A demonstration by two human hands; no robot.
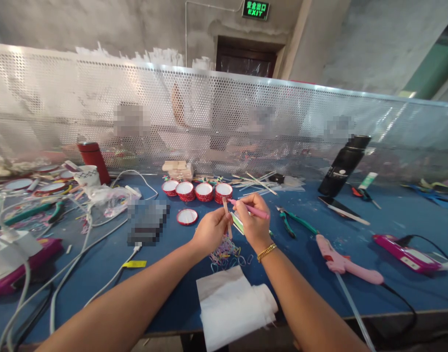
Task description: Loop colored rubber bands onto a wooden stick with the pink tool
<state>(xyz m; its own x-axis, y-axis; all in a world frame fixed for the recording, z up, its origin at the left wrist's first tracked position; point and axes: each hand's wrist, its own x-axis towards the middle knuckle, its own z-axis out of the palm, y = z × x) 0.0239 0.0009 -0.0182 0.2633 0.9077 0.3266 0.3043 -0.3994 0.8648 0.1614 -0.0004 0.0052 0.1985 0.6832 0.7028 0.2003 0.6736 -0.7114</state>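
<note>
Left hand (pixel 209 231) at frame centre, pinching thin wooden stick (pixel 229 230), nearly upright. Right hand (pixel 254 222) just right of it, gripping pink pen (pixel 257 211), tip by stick's upper part; cannot tell if touching. Small coloured loops (pixel 224 254) heaped below on blue desk (pixel 165 298). Red-rimmed discs (pixel 204 190) stacked above centre. White cloth (pixel 235 313) at lower centre. Pliers (pixel 302 222), pink glue gun (pixel 350 266) right of centre.
</note>
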